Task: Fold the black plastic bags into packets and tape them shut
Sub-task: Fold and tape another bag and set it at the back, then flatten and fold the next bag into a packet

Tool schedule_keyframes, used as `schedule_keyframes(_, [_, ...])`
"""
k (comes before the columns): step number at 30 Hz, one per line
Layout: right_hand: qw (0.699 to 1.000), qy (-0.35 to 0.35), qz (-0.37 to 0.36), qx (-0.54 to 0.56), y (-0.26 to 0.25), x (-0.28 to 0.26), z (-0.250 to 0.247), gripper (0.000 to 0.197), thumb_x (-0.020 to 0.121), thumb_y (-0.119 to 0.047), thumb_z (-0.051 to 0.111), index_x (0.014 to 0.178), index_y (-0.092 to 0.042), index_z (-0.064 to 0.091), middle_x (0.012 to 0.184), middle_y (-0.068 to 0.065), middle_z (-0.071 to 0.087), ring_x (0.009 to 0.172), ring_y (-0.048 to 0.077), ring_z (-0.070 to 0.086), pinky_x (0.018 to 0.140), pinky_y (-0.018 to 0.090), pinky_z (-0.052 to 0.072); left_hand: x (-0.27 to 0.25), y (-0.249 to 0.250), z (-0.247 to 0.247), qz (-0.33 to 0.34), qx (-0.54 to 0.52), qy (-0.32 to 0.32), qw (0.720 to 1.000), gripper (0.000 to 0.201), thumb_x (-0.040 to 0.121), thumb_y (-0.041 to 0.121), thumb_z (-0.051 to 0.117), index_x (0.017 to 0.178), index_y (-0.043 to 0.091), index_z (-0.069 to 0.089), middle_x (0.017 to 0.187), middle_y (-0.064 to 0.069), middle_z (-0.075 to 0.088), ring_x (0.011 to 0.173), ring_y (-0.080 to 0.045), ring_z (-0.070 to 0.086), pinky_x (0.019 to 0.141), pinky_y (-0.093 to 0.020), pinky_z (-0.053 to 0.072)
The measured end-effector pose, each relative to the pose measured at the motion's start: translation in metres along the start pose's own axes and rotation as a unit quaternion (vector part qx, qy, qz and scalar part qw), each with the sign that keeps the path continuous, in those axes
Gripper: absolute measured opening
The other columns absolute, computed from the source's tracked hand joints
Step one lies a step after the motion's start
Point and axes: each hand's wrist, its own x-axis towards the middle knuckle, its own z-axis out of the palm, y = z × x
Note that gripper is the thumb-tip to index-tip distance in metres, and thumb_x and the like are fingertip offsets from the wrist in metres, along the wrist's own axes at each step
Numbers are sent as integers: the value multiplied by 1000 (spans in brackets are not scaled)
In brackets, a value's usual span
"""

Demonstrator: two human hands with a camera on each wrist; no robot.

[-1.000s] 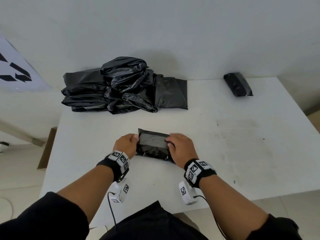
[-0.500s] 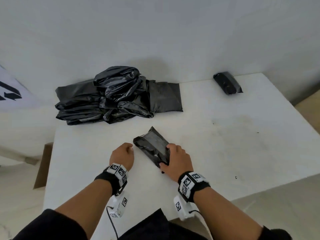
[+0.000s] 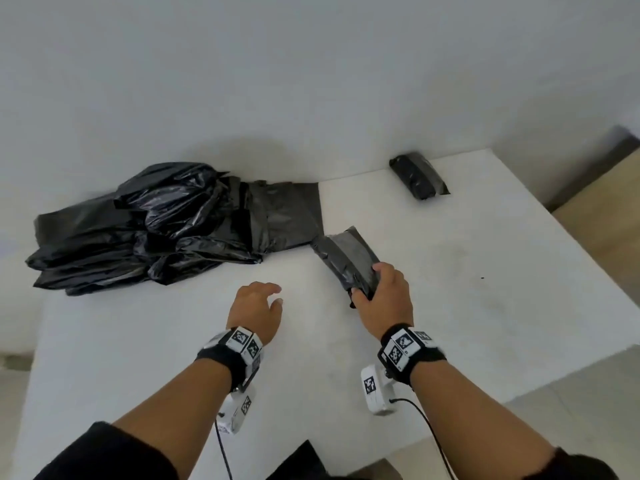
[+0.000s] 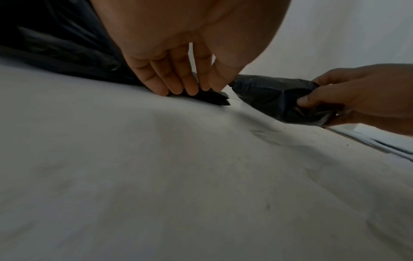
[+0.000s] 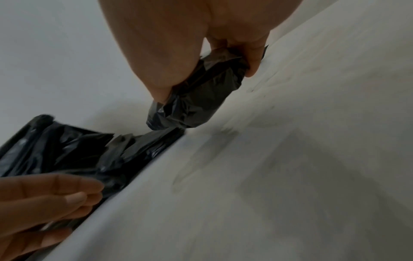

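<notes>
Black taped packet (image 3: pixel 346 261) pinched at near end by my right hand (image 3: pixel 384 299), left hand (image 3: pixel 256 308) relaxed, empty; set it flat beside the finished packet (image 3: pixel 419 180)

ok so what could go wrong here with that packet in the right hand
The right hand grips the folded packet only at its near end, so it might slip or sag open if the tape is weak. Its far end hangs close to the loose bag pile and could snag it. The left hand gives no support.
</notes>
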Motion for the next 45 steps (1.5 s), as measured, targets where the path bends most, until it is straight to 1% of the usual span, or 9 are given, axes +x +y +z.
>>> schedule_keyframes(6, [999,29,17,-31,23,91,-30,57,82,-36,69,130,-16,45,123,13,51,111,31,47,88,42,48,48,59,29,63,29,-6,998,29,94,25,56,123,22,63,127,2,59,125,-20,42,103,-28,33])
schedule_keyframes(16, [997,-8,24,-74,49,189,-29,57,81,-41,69,127,-18,43,126,12,48,111,32,46,83,41,48,94,104,72,126,81,-44,988,36,84,21,70,120,18,66,128,-5,58,125,-29,47,103,-41,40])
schedule_keyframes(21, [978,50,-125,-158,57,180,-27,57,81,-54,61,123,-16,56,137,15,49,123,35,44,101,50,42,103,106,80,145,118,-68,980,45,78,26,75,121,17,65,133,-12,56,124,-35,49,104,-50,42])
schedule_keyframes(25, [947,-37,-206,-245,69,165,-18,72,94,-65,34,144,-14,46,155,14,37,143,34,29,118,51,25,101,93,86,172,137,-98,971,50,88,39,53,132,16,57,142,-11,50,129,-34,46,108,-49,39])
schedule_keyframes(29, [935,-110,-156,-297,59,186,-13,85,94,-71,17,157,-15,14,166,11,3,152,29,-2,123,50,4,97,78,91,198,155,-141,957,65,94,49,25,150,17,34,160,-8,21,148,-28,18,121,-45,13])
schedule_keyframes(32, [934,-143,-119,-306,45,207,-12,89,93,-73,16,158,-14,3,165,9,-8,151,27,-12,122,50,-2,97,77,91,196,167,-159,953,73,90,54,11,155,20,17,163,-3,0,151,-22,-1,120,-38,-7])
schedule_keyframes(38, [923,-187,-88,-325,33,239,-14,93,91,-76,16,158,-14,-3,164,10,-15,151,29,-16,122,52,-3,101,74,92,192,178,-182,948,81,83,59,2,156,24,2,161,2,-15,149,-17,-14,117,-33,-16])
schedule_keyframes(42, [922,-206,-89,-314,32,245,-20,93,91,-76,21,158,-16,-1,165,8,-15,151,27,-15,122,51,-2,101,78,89,182,167,-184,951,71,94,55,21,156,24,6,162,3,-12,149,-16,-13,117,-32,-16])
schedule_keyframes(45, [938,-175,-92,-283,27,239,-24,88,92,-74,24,158,-17,9,166,10,-5,152,27,-9,122,51,-1,97,77,84,183,96,-150,967,58,97,37,49,149,18,35,162,-2,14,150,-20,8,121,-33,-1])
